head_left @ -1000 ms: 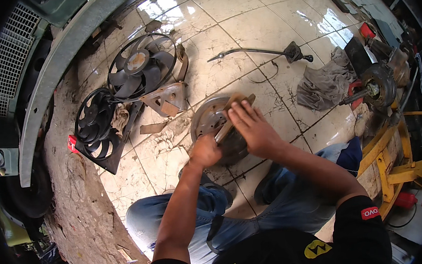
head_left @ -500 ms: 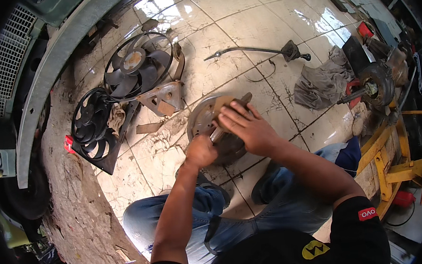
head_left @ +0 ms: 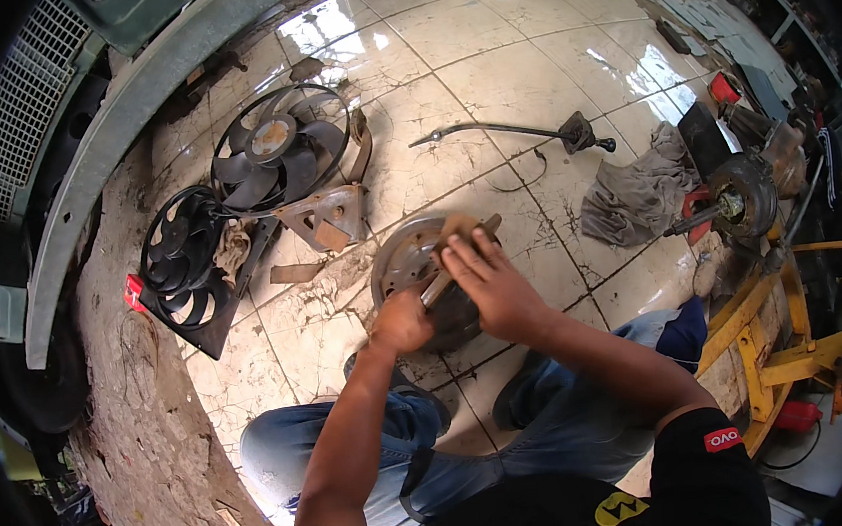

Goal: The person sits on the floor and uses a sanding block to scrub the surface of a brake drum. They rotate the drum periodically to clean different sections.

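Between my feet a round, dished metal part with holes (head_left: 393, 263), like a brake drum, lies on the tiles. Over it my left hand (head_left: 403, 322) is closed round the near end of a narrow metal piece (head_left: 435, 289) that looks like a brake shoe. My right hand (head_left: 496, 286) lies across the far part of this piece, fingers long and slightly apart. Under its fingertips a brown sheet (head_left: 459, 228), like sandpaper, is pressed against the piece. The fingers hide much of the sheet, and the thumb cannot be made out.
Two black radiator fans (head_left: 282, 160) (head_left: 179, 239) and a rusty bracket (head_left: 325, 214) lie to the left. A lever with a rubber boot (head_left: 578, 133) is ahead. On the right are a grey rag (head_left: 640, 189), a hub assembly (head_left: 736, 197) and a yellow metal stand (head_left: 750, 354).
The whole view has shifted slightly, so the floor things appear lower. My right hand and the brown sheet have slid a little to the right along the metal piece; my left hand keeps its grip.
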`<state>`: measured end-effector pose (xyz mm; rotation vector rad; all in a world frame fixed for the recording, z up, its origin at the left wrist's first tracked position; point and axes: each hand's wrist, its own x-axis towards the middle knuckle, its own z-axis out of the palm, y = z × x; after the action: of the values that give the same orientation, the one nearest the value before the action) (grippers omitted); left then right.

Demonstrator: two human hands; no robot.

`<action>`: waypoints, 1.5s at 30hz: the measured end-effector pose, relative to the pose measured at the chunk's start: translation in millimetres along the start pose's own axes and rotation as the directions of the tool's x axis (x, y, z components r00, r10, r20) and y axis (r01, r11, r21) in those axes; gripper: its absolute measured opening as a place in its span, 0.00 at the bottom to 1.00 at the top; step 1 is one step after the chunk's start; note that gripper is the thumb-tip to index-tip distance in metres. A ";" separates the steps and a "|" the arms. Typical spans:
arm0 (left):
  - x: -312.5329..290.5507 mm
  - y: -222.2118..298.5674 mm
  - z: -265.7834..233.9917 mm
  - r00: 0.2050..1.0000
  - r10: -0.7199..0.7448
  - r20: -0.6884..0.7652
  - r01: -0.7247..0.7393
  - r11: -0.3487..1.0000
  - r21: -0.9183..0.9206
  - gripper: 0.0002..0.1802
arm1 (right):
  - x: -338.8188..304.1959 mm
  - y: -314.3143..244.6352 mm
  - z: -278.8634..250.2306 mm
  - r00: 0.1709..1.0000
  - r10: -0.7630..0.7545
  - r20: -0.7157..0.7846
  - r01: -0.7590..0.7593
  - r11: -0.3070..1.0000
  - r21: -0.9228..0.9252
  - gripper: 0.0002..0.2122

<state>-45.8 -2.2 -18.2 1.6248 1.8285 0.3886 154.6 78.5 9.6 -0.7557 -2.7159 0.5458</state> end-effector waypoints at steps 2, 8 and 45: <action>0.1 -28.4 14.4 0.996 -0.016 0.082 0.011 0.999 0.051 0.31 | -1.0 -16.3 1.2 0.979 -0.194 0.055 0.192 0.980 0.045 0.29; 2.3 0.1 3.7 0.999 -0.007 -0.049 0.004 0.999 -0.054 0.24 | -1.8 12.6 -1.3 0.995 0.069 -0.078 -0.065 0.996 0.054 0.33; 1.7 -4.1 -1.1 0.992 -0.118 0.044 0.114 0.990 0.084 0.16 | 3.0 9.4 -10.6 0.997 0.078 0.027 -0.077 0.997 -0.015 0.36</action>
<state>-49.7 -1.1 -20.4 1.5588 1.9128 0.2232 160.0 90.6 15.5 -0.8664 -2.7280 0.5586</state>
